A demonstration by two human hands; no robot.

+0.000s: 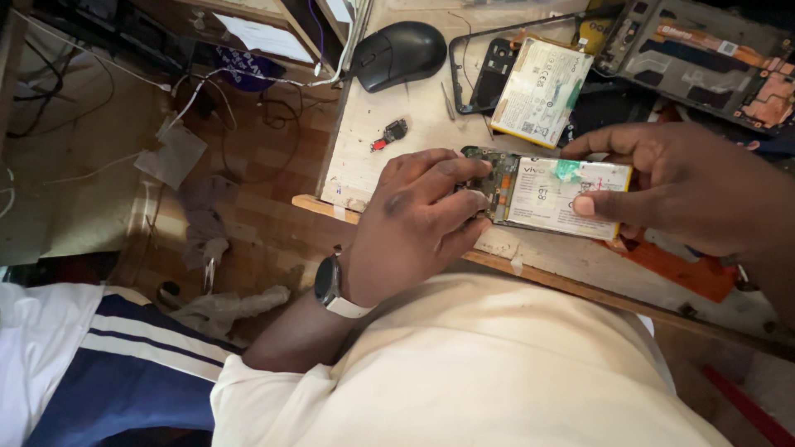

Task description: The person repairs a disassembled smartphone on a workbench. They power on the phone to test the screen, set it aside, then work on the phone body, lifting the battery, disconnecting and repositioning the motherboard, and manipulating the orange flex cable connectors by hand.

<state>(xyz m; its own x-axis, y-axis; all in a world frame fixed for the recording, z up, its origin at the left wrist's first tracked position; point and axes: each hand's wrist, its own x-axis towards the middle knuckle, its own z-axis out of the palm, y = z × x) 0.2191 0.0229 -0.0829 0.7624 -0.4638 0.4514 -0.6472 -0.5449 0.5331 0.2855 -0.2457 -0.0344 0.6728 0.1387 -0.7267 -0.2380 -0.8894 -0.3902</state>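
Observation:
An opened phone lies at the near edge of the worn workbench, its white battery and green circuit board showing. My left hand, with a wristwatch, has its fingertips bunched on the circuit-board end. My right hand grips the battery end, thumb pressed on the battery's face. What my left fingertips pinch is hidden.
A black mouse sits at the back left of the bench. A loose white battery rests on a black phone frame. Another opened phone lies back right. A small red-and-black part lies nearby. Cables and rags litter the floor left.

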